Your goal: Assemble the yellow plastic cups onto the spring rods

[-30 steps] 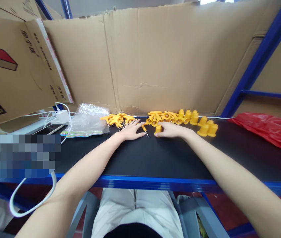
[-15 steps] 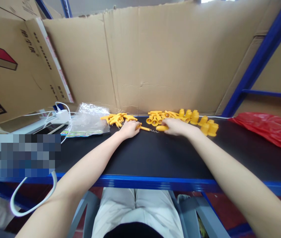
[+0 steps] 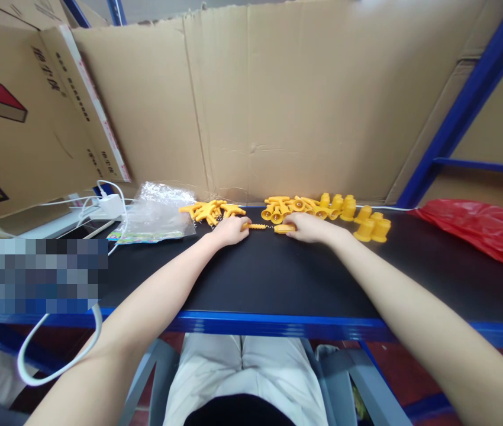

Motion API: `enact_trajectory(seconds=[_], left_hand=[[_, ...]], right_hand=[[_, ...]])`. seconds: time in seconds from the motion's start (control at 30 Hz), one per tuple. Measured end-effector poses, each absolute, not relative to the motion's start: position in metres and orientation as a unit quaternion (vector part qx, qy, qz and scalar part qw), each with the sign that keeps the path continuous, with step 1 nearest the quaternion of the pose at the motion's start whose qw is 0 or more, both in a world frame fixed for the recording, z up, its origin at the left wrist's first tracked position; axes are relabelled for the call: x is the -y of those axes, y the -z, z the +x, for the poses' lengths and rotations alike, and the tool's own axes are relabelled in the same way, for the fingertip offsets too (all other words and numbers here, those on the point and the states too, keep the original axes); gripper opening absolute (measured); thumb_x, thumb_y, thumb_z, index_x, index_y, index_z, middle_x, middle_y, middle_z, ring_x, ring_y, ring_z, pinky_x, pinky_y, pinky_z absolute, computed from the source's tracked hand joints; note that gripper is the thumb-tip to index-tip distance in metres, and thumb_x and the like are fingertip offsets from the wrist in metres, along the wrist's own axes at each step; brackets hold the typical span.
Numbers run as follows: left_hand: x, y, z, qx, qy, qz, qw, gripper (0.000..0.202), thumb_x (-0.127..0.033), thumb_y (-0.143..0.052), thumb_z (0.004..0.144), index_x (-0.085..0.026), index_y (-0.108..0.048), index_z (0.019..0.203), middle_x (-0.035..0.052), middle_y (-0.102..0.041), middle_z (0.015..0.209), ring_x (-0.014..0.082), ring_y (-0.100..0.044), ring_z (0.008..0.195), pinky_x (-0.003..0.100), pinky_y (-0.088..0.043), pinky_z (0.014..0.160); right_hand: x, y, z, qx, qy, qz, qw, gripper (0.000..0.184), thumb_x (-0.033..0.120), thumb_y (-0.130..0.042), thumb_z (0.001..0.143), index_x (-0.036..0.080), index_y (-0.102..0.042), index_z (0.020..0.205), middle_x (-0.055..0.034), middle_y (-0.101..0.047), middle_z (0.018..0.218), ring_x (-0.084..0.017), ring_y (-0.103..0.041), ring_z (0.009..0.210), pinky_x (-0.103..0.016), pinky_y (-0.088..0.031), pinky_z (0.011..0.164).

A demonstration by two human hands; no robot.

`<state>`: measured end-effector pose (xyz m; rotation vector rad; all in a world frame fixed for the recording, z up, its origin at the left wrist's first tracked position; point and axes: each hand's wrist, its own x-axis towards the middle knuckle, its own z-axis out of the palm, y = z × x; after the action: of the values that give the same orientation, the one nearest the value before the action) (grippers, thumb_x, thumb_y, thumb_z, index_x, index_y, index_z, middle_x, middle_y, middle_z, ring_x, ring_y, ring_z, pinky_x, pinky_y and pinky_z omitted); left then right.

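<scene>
My left hand (image 3: 232, 231) is closed on a yellow corkscrew (image 3: 258, 226), its ridged shaft and metal spiral pointing right. My right hand (image 3: 307, 227) grips a yellow plastic sleeve (image 3: 282, 229) lying level with that shaft. Only the tail of the spiral shows between the two parts; its tip appears to be at or inside the sleeve's mouth. Just behind my left hand lies a pile of yellow corkscrew handles (image 3: 209, 210) with metal spirals. Beyond my right hand are yellow bell-shaped pieces (image 3: 277, 214) on their sides, and several upright yellow cups (image 3: 380, 229) stand to its right.
A clear plastic bag (image 3: 156, 216) lies left of the pile, near a white charger with cables (image 3: 112, 206). A red plastic bag (image 3: 477, 231) covers the right end of the black tabletop (image 3: 273, 278). Cardboard (image 3: 300, 106) walls the back.
My right hand has brought the sleeve left toward the corkscrew. Less of the metal spiral shows now. My left hand stays nearly in place, and the view has shifted slightly.
</scene>
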<state>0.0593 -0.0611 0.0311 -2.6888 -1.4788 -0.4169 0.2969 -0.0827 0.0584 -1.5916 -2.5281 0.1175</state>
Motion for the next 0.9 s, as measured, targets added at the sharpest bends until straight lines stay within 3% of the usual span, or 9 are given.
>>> enact_trajectory(seconds=[0.33,0.5,0.7,0.9], left_hand=[[0.062,-0.033,0.06,0.485,0.13,-0.864,0.022,0.035,-0.025,-0.044,0.076,-0.019,-0.06,0.107,0.0071,-0.066,0.091,0.0223,-0.06,0.086,0.033,-0.046,0.077],[0.062,-0.033,0.059,0.484,0.127,-0.866,0.024,0.036,-0.025,-0.043,0.075,-0.019,-0.06,0.107,0.0069,-0.066,0.09,0.0221,-0.061,0.085,0.032,-0.047,0.077],[0.063,-0.03,0.059,0.467,0.148,-0.871,0.019,0.037,-0.026,-0.044,0.076,-0.02,-0.06,0.109,0.0063,-0.066,0.094,0.021,-0.06,0.085,0.032,-0.046,0.08],[0.058,-0.03,0.058,0.464,0.192,-0.864,-0.03,0.036,-0.026,-0.049,0.074,-0.017,-0.062,0.107,0.0054,-0.065,0.083,0.0175,-0.059,0.076,0.028,-0.045,0.073]], right_hand=[[0.076,-0.055,0.306,0.805,0.017,-0.593,0.017,0.033,0.024,-0.055,0.076,0.014,-0.059,0.107,-0.0134,-0.06,0.112,-0.028,-0.057,0.099,-0.036,-0.044,0.083],[0.073,-0.049,0.3,0.844,-0.015,-0.532,0.076,0.036,0.024,-0.056,0.078,0.015,-0.058,0.112,-0.0096,-0.061,0.112,-0.024,-0.057,0.1,-0.032,-0.042,0.087],[0.073,-0.038,0.287,0.878,-0.031,-0.452,0.153,0.032,0.021,-0.056,0.077,0.017,-0.06,0.108,-0.0073,-0.064,0.103,-0.02,-0.059,0.091,-0.03,-0.044,0.08],[0.067,-0.03,0.288,0.881,0.003,-0.429,0.201,0.03,0.019,-0.055,0.079,0.014,-0.059,0.108,-0.0108,-0.062,0.107,-0.022,-0.057,0.097,-0.034,-0.043,0.086]])
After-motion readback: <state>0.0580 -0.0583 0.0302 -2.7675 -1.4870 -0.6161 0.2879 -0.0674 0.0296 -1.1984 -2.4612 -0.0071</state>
